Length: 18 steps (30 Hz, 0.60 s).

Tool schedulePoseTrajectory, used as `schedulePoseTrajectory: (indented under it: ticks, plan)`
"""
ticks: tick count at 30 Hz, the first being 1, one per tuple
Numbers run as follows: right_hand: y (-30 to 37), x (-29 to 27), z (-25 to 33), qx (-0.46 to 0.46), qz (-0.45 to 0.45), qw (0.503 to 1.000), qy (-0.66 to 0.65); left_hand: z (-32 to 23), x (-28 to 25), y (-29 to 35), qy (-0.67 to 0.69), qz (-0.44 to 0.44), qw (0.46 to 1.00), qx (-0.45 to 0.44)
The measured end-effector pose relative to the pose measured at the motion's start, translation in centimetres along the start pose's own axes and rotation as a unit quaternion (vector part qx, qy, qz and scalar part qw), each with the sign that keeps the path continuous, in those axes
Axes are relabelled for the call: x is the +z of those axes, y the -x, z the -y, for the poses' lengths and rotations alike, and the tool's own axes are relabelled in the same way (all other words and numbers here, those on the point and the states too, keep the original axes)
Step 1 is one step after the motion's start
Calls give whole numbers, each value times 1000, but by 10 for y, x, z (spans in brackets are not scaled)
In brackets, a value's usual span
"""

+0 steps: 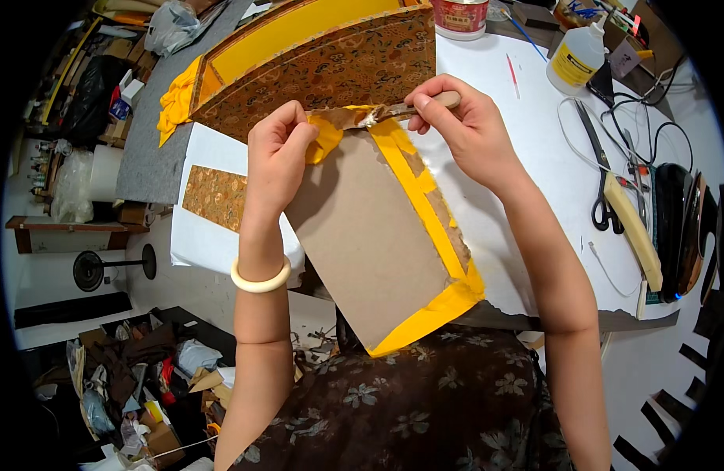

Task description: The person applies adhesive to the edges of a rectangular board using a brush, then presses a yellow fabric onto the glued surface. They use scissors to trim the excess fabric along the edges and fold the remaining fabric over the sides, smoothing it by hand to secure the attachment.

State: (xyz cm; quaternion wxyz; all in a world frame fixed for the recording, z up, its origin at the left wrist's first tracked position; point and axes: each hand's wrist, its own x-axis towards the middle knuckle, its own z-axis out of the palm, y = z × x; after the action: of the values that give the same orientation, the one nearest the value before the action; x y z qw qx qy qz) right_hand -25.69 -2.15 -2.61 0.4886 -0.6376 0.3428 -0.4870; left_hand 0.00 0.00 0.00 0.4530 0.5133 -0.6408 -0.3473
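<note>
Head view: a grey board (370, 235), edged with yellow cloth (433, 311), is held at the near side of the table (544, 133). Cloth at its top is pinched by the left hand's closed fingers (298, 135); a wooden-handled tool (447, 100) is gripped by the right hand's (470, 129) closed fingers. Beyond, a patterned box (323, 74) is seen.

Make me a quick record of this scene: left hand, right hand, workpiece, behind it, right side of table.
Left hand: pinching yellow cloth at the board's top edge
Right hand: holding a wooden-handled tool, its tip at the board's top edge
Workpiece: grey board, tilted, yellow cloth along its right and lower edges
Behind: open patterned box, yellow inside
Table's right: black scissors, clear bottle with yellow label
</note>
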Motion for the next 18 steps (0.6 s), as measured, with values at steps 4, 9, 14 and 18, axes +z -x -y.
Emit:
schedulePoseTrajectory:
  ticks: [4,9,14,18]
  plan:
    - [9,1,14,10,-4,999,49,2,0,2,7,18,1000,-23]
    - [10,10,14,-61,-40,996,49,0,-2,3,2,13,1000,-19]
    - [23,5,27,11,-1,992,124,4,-2,3,11,24,999,-26]
    - [23,7,20,-77,-43,992,94,1,1,4,3,17,1000,-17]
